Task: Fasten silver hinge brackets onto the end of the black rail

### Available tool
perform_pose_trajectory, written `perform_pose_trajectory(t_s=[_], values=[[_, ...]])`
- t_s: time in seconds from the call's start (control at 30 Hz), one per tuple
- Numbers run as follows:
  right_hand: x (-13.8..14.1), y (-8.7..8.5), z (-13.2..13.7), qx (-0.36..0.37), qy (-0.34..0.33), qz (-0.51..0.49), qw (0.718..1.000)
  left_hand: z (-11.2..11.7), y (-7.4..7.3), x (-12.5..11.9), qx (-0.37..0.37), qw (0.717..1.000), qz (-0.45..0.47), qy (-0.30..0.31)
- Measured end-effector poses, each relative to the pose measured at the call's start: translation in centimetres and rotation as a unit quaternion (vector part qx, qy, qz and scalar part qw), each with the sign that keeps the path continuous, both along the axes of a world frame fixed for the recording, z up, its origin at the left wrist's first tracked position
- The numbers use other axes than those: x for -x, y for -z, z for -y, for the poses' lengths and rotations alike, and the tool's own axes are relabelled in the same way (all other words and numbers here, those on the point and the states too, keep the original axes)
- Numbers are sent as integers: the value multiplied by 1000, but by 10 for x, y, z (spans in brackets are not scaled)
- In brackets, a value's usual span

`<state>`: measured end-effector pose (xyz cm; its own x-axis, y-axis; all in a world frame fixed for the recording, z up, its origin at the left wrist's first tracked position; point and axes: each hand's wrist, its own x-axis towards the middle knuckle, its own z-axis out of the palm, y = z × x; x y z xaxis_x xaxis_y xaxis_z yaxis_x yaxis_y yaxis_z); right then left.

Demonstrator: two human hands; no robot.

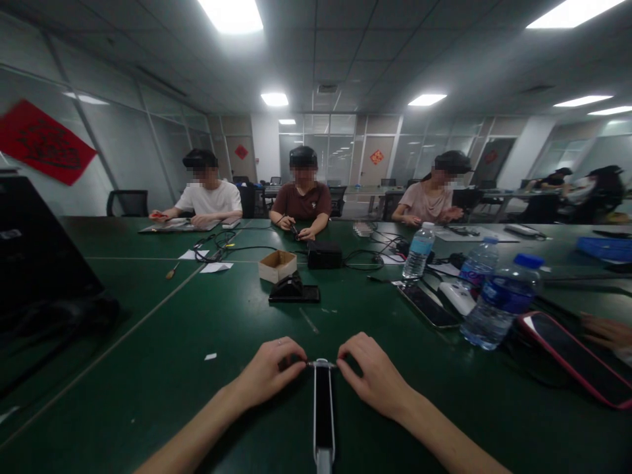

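Centred before me on the green table lies a long, narrow device (324,411) with a white rim and a dark top, its near end running out of the picture. A thin, short rod seems to cross its far end. My left hand (271,368) pinches the left tip of this rod between thumb and fingers. From the other side, my right hand (372,375) pinches at the right tip. The fingertips partly hide what they hold. Beyond the hands sits a black stand-like object (295,291), with an open cardboard box (277,266) behind it.
Water bottles (503,303), a phone (427,305) and a red-edged device (575,359) lie to the right, near another person's hand (607,332). A black laptop (44,257) stands left. Cables and a black box (324,255) lie farther back. Three people sit opposite.
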<state>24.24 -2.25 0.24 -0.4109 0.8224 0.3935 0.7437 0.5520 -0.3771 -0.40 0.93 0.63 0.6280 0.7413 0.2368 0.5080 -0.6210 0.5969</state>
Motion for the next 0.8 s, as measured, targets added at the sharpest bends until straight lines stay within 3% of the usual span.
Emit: perform_pose_trajectory(t_s=[0.23,0.6,0.8], values=[[4,-9,5,58,8,43,997,-3,9,-1,5,1000,-19,-10],[6,-7,5,83,13,46,995,-3,18,-5,7,999,0,-45],[7,-6,4,83,7,43,996,-2,23,-7,-5,999,-4,-33]])
